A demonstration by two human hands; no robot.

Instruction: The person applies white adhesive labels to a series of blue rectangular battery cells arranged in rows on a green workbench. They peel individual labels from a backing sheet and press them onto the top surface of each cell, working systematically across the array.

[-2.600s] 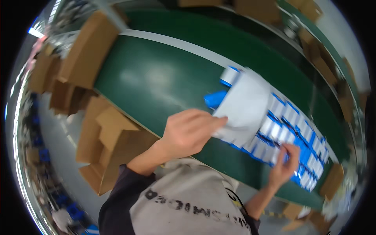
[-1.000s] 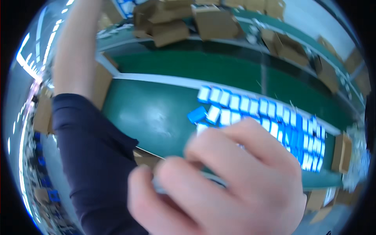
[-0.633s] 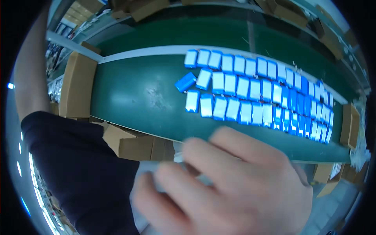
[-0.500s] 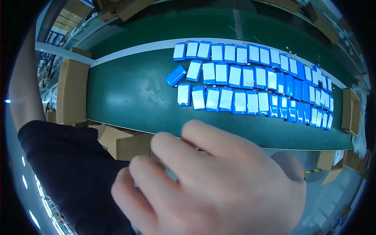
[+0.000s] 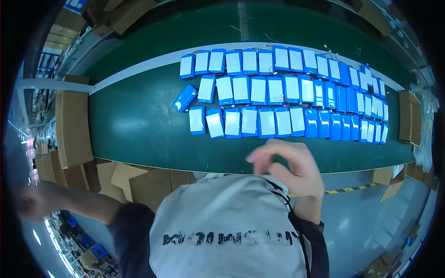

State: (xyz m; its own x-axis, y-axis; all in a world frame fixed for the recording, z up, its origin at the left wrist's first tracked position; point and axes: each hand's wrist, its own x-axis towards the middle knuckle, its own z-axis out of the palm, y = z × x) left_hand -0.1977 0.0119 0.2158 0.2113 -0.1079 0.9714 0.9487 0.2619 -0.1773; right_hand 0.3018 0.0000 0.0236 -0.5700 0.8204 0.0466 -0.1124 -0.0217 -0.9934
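Blue battery packs (image 5: 241, 89), many with white faces, lie in three long rows on the green tabletop (image 5: 134, 125); thin wires with small connectors show between and behind them. One pack (image 5: 185, 98) at the left end lies slanted. My right hand (image 5: 296, 164) hovers at the table's near edge, below the front row and apart from it. Its fingers bend loosely, with a gap between thumb and forefinger and nothing visible in them. Far out at the lower left, my left hand (image 5: 36, 202) is smeared by motion and dim, away from the table; its fingers cannot be made out.
Cardboard boxes stand at the table's left end (image 5: 74, 129) and right end (image 5: 410, 117). Below the near edge sit open cartons (image 5: 146, 183). A pale rail (image 5: 139, 72) runs behind the packs. Yellow-black tape (image 5: 350, 189) crosses the floor.
The large closed hand close before the camera is gone from there. My left forearm has swung down at the left. My right hand now shows by the table edge. The packs appear shifted left in view.
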